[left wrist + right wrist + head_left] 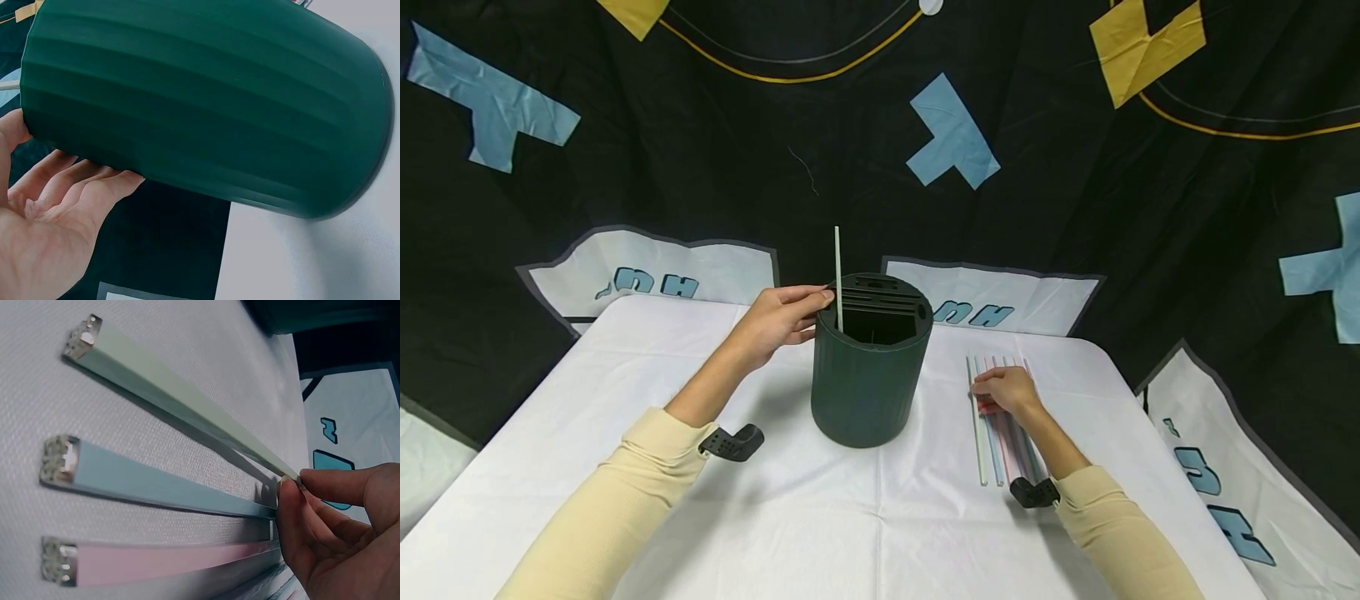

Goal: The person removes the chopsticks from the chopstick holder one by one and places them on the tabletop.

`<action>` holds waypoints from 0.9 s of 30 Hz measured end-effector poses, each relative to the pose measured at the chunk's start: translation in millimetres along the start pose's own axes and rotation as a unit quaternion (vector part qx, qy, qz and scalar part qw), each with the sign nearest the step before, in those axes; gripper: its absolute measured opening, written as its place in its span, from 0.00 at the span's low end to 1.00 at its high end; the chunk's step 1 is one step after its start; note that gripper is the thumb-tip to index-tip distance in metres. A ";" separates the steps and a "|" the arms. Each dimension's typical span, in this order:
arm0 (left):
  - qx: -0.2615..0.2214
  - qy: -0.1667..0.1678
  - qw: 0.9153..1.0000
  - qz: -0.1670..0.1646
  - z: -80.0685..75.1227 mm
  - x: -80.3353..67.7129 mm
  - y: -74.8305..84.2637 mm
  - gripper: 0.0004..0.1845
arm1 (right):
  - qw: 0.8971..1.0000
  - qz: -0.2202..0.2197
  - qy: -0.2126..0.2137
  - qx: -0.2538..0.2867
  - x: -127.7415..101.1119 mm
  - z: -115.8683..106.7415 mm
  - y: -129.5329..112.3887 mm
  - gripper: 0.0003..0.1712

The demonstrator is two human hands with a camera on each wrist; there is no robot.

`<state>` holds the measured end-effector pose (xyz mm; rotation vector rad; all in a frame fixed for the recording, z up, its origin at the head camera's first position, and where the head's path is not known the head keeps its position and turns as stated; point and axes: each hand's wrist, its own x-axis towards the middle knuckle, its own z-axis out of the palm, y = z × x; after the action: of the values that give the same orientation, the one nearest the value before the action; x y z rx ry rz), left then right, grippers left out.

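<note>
A dark green round container [865, 392] with a slotted black top stands upright on the table. My left hand [778, 321] grips its rim from the left, thumb at the edge and fingers along the ribbed outside wall [200, 106]. One pale stick [838, 258] rises from the container's opening, close to the left thumb. To the right, my right hand [1006, 390] pinches a long pale green stick [175, 394] between thumb and fingertips near its far part. Beside that stick lie a light blue stick [150, 478] and a pink stick [169, 559], both with clear ends.
Several more pastel sticks [1028, 450] lie side by side beneath the right hand and wrist. A white cloth covers the table [820, 533]. Behind it hangs a black backdrop [700, 167] with blue and yellow shapes.
</note>
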<state>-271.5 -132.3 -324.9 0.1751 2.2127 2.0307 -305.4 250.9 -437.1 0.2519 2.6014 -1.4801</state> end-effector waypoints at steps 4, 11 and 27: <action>-0.003 -0.002 1.000 0.000 0.5 -0.2 -0.3 0.27 | 1.000 -0.006 0.006 -0.013 -0.2 -0.5 0.5 0.14; -0.002 0.001 1.000 0.001 0.7 0.7 -0.5 0.27 | 0.999 -0.028 0.005 -0.026 -5.0 -7.6 -9.2 0.15; 0.006 0.004 1.000 -0.001 0.1 -0.3 0.3 0.27 | 0.995 -0.077 -0.049 0.034 -29.0 -24.3 -94.1 0.21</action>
<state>-271.2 -132.2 -324.7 0.1673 2.2293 2.0206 -298.0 222.2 -340.1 -0.0140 2.5458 -1.5897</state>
